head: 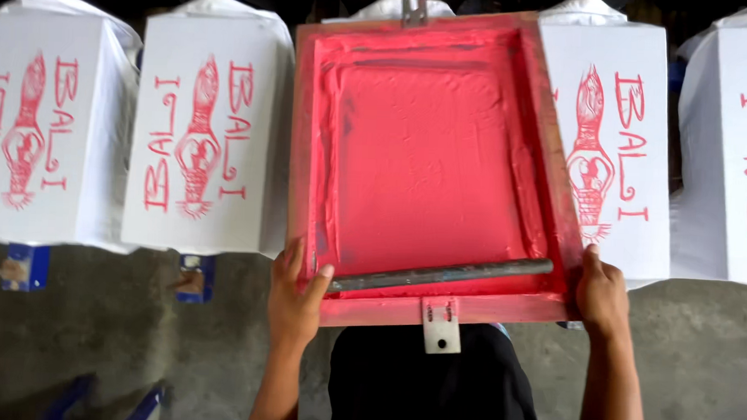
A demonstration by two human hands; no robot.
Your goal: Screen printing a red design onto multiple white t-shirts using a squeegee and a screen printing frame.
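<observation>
Presently, both hands hold a rectangular wooden screen-printing frame coated in red ink (429, 166), seen from above by the head camera. The left hand (294, 294) grips the near left corner of the frame, fingers wrapped over the edge and thumb lying on the inner rim, its tip touching the end of a long dark grey squeegee bar (442, 274). The right hand (601, 291) clasps the near right corner, fingers curled over the outer edge. Both grips are closed on the frame.

The squeegee bar lies across the near side of the inked mesh, slightly tilted, its right end higher in view. A small pale metal bracket (441, 324) hangs from the middle of the near frame rail; another metal fitting (413, 11) sits at the far rail.

The frame sits in a row of white shirts stretched on boards. White shirt with red print, far left (41, 124); second printed white shirt (202, 129) just beside the frame's left edge; third printed white shirt (615, 152) partly under the frame's right edge; fourth (739, 156) at right margin. Grey concrete floor (104, 333) below.
</observation>
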